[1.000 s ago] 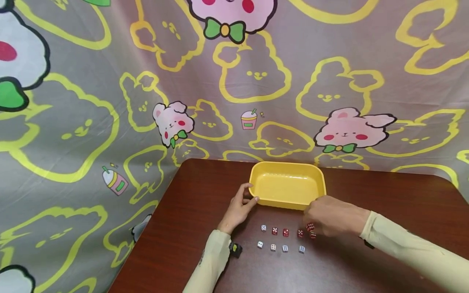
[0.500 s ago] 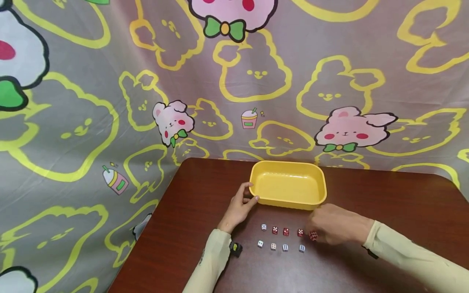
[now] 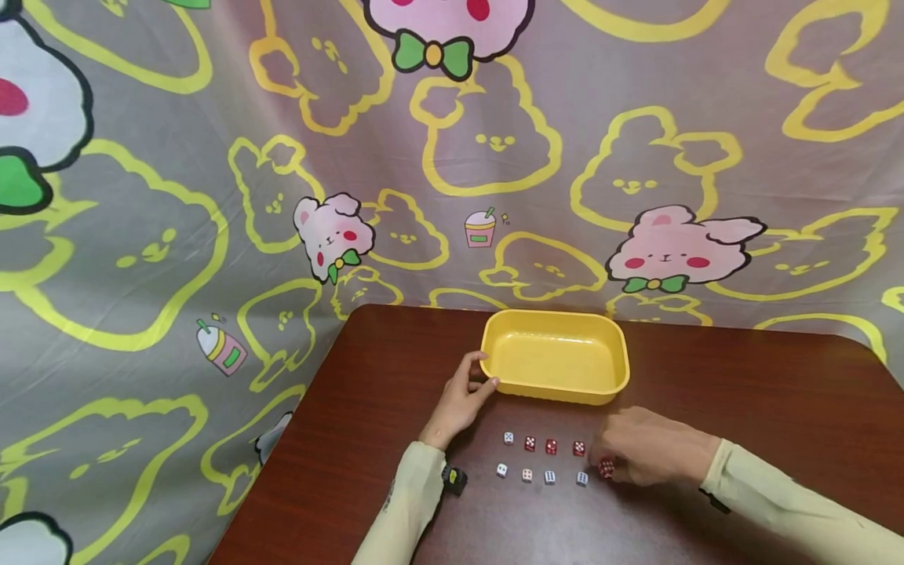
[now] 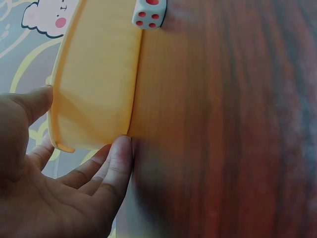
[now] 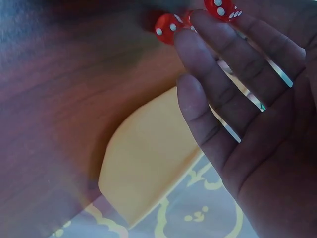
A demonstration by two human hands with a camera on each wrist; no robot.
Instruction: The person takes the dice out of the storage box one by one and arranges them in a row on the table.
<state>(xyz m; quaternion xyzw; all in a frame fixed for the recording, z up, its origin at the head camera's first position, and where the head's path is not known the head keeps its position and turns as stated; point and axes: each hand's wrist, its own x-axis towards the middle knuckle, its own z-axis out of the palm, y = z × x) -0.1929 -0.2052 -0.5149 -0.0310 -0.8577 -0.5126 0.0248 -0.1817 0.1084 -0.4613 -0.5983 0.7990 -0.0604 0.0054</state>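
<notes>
My left hand [image 3: 459, 402] holds the near left corner of the yellow plastic tray [image 3: 554, 392], with its thumb and fingers spread around the outside in the left wrist view. To the right, my right hand [image 3: 646, 447] pinches a red die [image 3: 606, 468] at its fingertips, low over the table. The right wrist view shows this red die [image 5: 220, 9] at the fingers, and another red die [image 5: 167, 28] beyond them. Left of that hand lie red dice [image 3: 552, 446] and a white die [image 3: 508, 437] in one row, with several white dice [image 3: 550, 477] in a nearer row.
The dark brown table [image 3: 395, 377] carries everything. Behind it hangs a grey cloth [image 3: 523, 180] printed with cartoon bunnies. A black wrist device [image 3: 455, 479] sits at the left sleeve cuff.
My right hand has moved down toward the near side, away from the tray, with the red die. My left hand and the tray stay in place.
</notes>
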